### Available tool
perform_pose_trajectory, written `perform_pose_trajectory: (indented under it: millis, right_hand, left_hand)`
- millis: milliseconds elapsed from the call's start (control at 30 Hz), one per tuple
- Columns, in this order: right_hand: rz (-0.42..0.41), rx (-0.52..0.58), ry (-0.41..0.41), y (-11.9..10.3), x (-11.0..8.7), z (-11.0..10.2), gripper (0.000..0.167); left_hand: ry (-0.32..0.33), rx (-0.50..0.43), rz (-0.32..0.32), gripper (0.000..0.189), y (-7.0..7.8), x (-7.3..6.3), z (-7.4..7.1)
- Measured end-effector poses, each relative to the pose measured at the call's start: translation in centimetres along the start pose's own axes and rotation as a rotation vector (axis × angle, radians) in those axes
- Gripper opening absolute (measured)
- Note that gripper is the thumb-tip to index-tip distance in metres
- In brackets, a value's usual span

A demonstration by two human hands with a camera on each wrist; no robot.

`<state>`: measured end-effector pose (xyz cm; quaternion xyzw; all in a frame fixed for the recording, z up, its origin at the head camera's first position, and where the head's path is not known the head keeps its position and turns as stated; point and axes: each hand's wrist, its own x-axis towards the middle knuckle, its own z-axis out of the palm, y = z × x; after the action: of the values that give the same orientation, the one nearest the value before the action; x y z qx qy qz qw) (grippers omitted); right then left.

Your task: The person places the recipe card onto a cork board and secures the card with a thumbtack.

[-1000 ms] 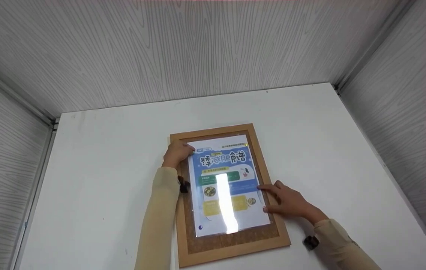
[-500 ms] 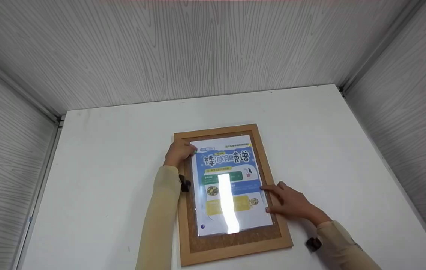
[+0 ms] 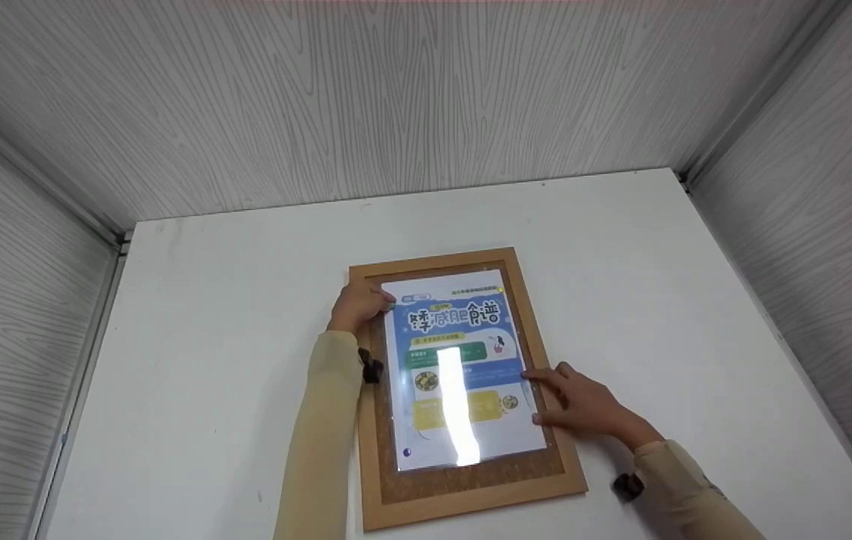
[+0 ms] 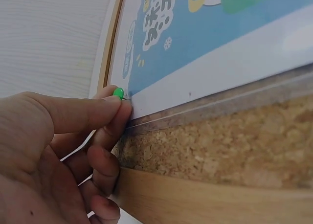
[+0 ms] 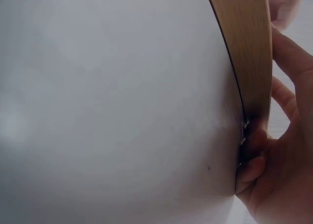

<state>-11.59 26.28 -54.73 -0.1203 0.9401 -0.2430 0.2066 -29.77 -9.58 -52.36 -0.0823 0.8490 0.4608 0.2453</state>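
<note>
My left hand point(image 3: 360, 304) is at the upper left corner of a printed sheet in a clear plastic sleeve point(image 3: 426, 446). Its thumb and forefinger pinch a green-headed pushpin point(image 4: 119, 93), whose point meets the sheet's corner. Beneath the sheet lies a cork board point(image 4: 234, 145) with a wooden frame point(image 3: 471, 502). On the board's right side, my right hand point(image 3: 583, 401) touches the sheet's right edge with forefinger and thumb spread apart. In the right wrist view, its lower fingers rest against the outer side of the wooden frame point(image 5: 247, 43).
The board lies slightly turned on a white table point(image 3: 208, 337). Grey wood-grain panels point(image 3: 396, 97) enclose the back and both sides. A yellow pin head point(image 3: 500, 289) shows at the sheet's upper right, and a dark blue round dot point(image 3: 406, 452) at its lower left.
The whole head view has shifted slightly, so table and board appear a little further right. Both hands keep their places on the sheet and the board.
</note>
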Motion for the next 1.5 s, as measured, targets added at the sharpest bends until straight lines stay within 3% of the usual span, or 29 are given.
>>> perform_pose_trajectory:
  millis: [667,1500]
  right_hand:
    - [0.012,-0.01,0.007,-0.07,0.1,0.15,0.072]
    - [-0.011,-0.026,0.015,-0.15,-0.04,-0.05,0.071]
  left_hand:
    - [0.027,0.135,0.0,0.025,-0.15,0.04,0.37]
    - [0.097,0.132,0.032,0.015,-0.72,0.07,0.74]
